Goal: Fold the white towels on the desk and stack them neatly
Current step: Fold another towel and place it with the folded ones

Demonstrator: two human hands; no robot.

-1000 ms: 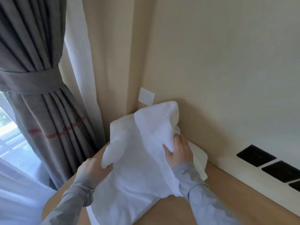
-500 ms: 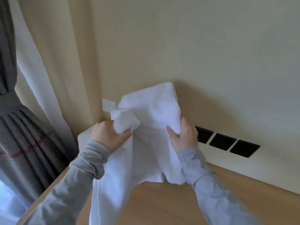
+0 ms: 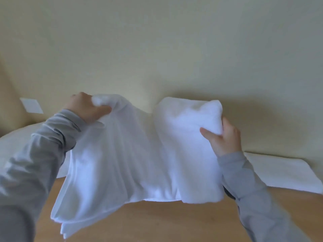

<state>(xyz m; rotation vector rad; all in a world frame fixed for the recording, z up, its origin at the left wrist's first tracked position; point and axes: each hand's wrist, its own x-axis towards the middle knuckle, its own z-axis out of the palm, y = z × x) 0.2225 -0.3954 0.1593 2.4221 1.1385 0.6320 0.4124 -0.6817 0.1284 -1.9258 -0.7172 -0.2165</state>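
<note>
A large white towel (image 3: 132, 158) hangs spread in the air above the wooden desk (image 3: 157, 222). My left hand (image 3: 85, 107) grips its upper left corner in a bunch. My right hand (image 3: 225, 138) grips the upper right part, where the cloth is doubled over. The towel's lower left end droops toward the desk's near side. Another white towel (image 3: 286, 173) lies flat on the desk against the wall at the right. More white cloth (image 3: 19, 137) lies at the far left behind my left sleeve.
A cream wall (image 3: 174, 49) runs along the back of the desk. A white wall plate (image 3: 31, 105) sits low on the wall at the left. Bare desk wood shows in front of the hanging towel.
My hands have moved apart and spread the towel wide. The view has swung right: the curtain and black sockets are out of sight, and a flat towel at the right has come into view.
</note>
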